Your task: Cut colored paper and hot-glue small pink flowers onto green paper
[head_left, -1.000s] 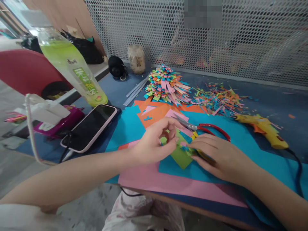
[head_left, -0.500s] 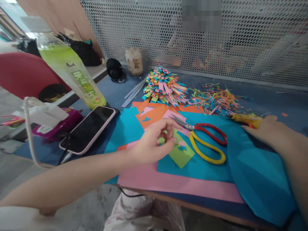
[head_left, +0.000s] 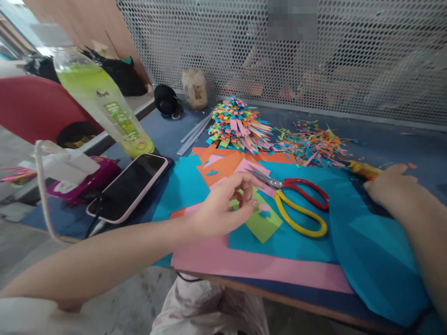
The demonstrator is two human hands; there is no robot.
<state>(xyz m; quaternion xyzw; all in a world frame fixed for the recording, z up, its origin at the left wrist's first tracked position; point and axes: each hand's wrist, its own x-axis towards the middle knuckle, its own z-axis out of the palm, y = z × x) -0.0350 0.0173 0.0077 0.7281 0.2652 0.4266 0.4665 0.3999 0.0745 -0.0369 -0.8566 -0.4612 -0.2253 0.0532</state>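
Observation:
My left hand (head_left: 226, 202) hovers over a green paper piece (head_left: 265, 225), its fingers curled and thumb near the fingertips; whatever is pinched there is too small to make out. Small pink and blue paper cut-outs (head_left: 264, 211) lie on the green piece. Beside that hand, scissors (head_left: 275, 184) with one red and one yellow handle lie with blades slightly apart. At the far right, my right hand (head_left: 391, 186) grips a yellow glue gun (head_left: 363, 170), its dark nozzle pointing left. A fringed, many-coloured paper cone (head_left: 239, 125) stands behind the stacked sheets.
Blue sheets (head_left: 296, 246) and a pink sheet (head_left: 265, 267) cover the table front. Paper shreds (head_left: 314, 144) are heaped at the back right. Clear glue sticks (head_left: 195, 135), a phone (head_left: 129, 186) and a drink bottle (head_left: 101, 102) stand or lie left. A perforated metal panel (head_left: 216, 46) closes the back.
My right hand has shifted a little to the right, taking the glue gun along. My left hand, the scissors and the papers stay practically in place.

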